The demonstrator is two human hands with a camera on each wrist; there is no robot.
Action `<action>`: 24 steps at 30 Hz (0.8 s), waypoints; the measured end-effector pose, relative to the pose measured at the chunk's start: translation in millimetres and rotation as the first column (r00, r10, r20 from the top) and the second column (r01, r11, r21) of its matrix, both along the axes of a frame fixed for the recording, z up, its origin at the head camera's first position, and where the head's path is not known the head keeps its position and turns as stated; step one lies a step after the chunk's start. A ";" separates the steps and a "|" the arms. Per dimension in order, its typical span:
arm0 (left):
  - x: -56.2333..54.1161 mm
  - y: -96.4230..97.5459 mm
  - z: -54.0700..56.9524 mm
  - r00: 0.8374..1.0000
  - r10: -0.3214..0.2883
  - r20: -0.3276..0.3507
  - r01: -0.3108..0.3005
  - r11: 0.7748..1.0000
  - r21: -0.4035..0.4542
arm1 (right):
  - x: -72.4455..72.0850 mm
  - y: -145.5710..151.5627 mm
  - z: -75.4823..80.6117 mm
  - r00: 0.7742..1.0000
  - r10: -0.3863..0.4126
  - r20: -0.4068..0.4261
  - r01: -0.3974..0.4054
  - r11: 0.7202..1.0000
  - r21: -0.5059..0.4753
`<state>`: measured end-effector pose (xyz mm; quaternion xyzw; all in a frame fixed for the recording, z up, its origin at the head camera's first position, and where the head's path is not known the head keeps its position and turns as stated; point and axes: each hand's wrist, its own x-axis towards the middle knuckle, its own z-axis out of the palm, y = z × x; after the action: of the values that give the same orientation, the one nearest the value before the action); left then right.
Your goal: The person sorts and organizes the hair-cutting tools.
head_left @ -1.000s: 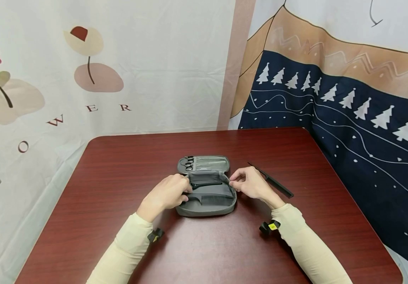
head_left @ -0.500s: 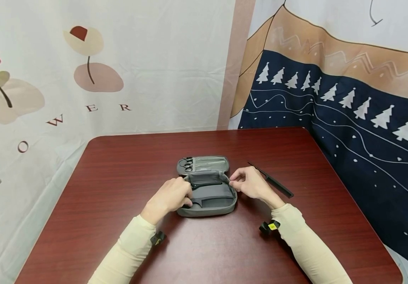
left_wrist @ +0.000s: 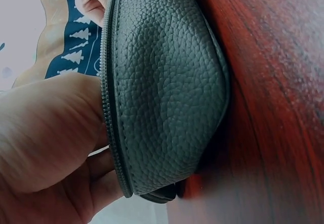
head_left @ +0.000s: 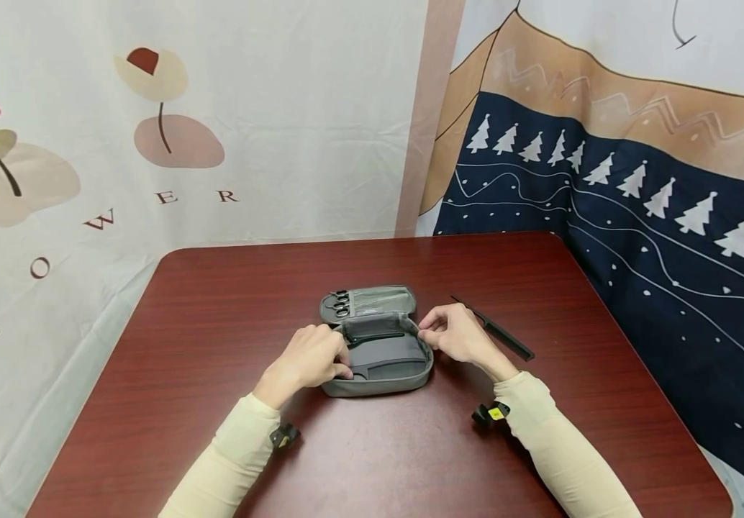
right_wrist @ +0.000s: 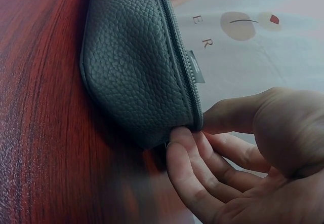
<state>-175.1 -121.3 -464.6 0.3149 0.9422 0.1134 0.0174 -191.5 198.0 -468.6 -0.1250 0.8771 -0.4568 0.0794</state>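
An unzipped grey pebbled-leather case [head_left: 378,389] lies in the middle of the table, its lid folded back. My left hand [head_left: 307,360] reaches over the case's left rim, thumb and fingers curled at the handle of a dark comb [head_left: 360,371]. The comb's toothed part is hidden behind the front pocket's edge. The left fingertips are hidden inside the case. On the opposite side, my right hand [head_left: 459,334] pinches the right rim near the zipper [right_wrist: 195,102], thumb over it and fingers against the outer wall. A long black tool [head_left: 378,337] lies across the back of the case.
Scissors [head_left: 341,305] sit in the lid beside a clear pocket [head_left: 381,298]. A thin-tailed black comb [head_left: 508,339] lies on the reddish-brown table [head_left: 229,288], just beyond my right hand. Printed curtains [head_left: 320,129] hang behind the table.
The comb's teeth, visible a second ago, have slid out of sight into the front pocket. My left hand has shifted slightly right and down with the comb; the right hand holds still.
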 end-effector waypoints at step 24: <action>2.8 -0.6 -0.6 1.000 -0.008 -0.024 0.008 1.000 0.021 | -1.4 0.7 -1.3 1.000 0.004 -0.026 -0.003 1.000 0.027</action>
<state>-172.3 -121.8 -465.2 0.3202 0.9398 0.1195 0.0035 -192.9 198.7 -469.9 -0.1314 0.8840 -0.4431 0.0703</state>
